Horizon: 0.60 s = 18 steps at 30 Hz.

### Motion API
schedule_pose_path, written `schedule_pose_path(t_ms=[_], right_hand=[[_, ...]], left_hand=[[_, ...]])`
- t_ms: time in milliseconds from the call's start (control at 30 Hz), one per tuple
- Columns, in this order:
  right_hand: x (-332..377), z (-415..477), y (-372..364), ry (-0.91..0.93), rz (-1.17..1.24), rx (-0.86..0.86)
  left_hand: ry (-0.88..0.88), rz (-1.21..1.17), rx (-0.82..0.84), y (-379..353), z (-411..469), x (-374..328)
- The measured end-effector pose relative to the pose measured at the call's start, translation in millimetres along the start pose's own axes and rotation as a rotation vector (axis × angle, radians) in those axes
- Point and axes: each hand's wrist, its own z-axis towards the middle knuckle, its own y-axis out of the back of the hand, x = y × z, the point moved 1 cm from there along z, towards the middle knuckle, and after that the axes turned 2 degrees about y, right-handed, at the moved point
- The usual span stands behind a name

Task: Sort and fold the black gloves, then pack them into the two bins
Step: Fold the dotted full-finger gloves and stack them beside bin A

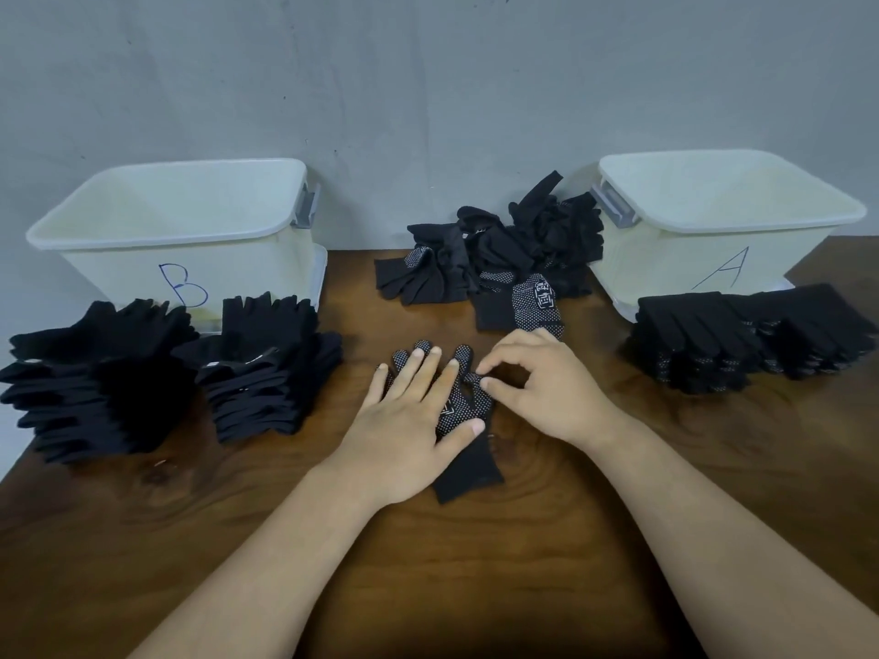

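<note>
A black glove with white grip dots (468, 470) lies flat at the middle of the wooden table, cuff toward me. My left hand (409, 416) presses flat on it, fingers spread. My right hand (537, 387) pinches the glove's thumb part between thumb and forefinger. Behind them sits a loose heap of unsorted black gloves (504, 249), one dotted glove (523, 302) at its front. Bin B (142, 230) stands back left, bin A (742, 221) back right; both look empty.
Two stacks of plain black gloves (95, 378) (271, 368) lie in front of bin B. Stacks of dotted gloves (742, 340) lie in front of bin A. A grey wall rises behind the table (475, 587).
</note>
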Motion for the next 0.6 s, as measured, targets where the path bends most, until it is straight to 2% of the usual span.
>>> schedule_pose_path(t_ms=[100,267,367,600], right_hand=[[0.2,-2.5,1.0,-0.019,-0.068,-0.027],[5.4,-7.2,1.8,0.092,-0.029,-0.018],[7.0,-7.4,0.2,0.138,-0.048,0.032],[11.9,-7.7,5.0,0.16,-0.225,0.026]], left_hand=[[0.044,0.013,0.009,1.3,-0.8,4.2],[0.006,-0.059,-0.135,7.2,0.7,7.5],[-0.027,-0.03,-0.089,7.0,0.6,8.8],[0.103,0.004,-0.068,3.1,2.2,10.3]])
